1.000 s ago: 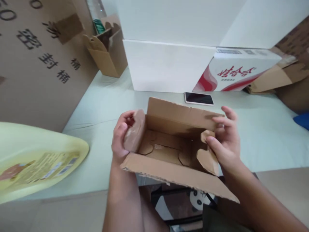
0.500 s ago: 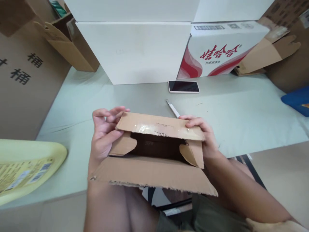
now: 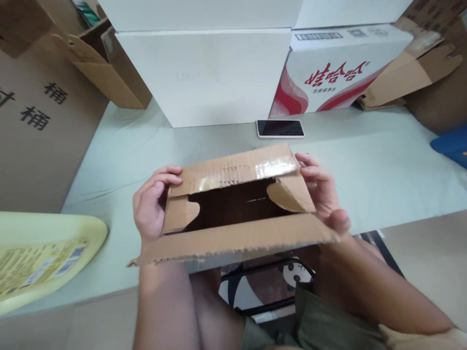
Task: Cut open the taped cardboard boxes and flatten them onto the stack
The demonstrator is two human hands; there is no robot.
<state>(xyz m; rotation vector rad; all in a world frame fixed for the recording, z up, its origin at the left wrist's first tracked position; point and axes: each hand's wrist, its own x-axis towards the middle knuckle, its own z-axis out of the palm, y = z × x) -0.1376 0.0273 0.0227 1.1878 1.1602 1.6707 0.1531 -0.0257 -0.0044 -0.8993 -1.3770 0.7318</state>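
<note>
Between my two hands is a small brown cardboard box (image 3: 233,238), its opening turned toward me. The long flaps have ragged edges, and shiny clear tape covers part of the upper one. Two short side flaps with rounded ends fold partly across the dark interior. My left hand (image 3: 152,200) grips the left end, fingertips on the upper corner. At the right end, my right hand (image 3: 323,192) holds the side with fingers at the upper corner and thumb lower down. The box is slightly tilted, its right side higher.
A phone (image 3: 280,128) lies on the pale green cloth (image 3: 368,155) beyond the box. White cartons (image 3: 215,78) stand behind it, one with red lettering (image 3: 335,73). A yellow-green container (image 3: 47,257) is at left, a blue object (image 3: 452,147) at right. Brown cartons (image 3: 113,73) line the sides.
The box has tilted, its right end rising and the front flap lifting. My right hand has shifted from the top flap to the right end. The white pen-like tool is now hidden behind the box.
</note>
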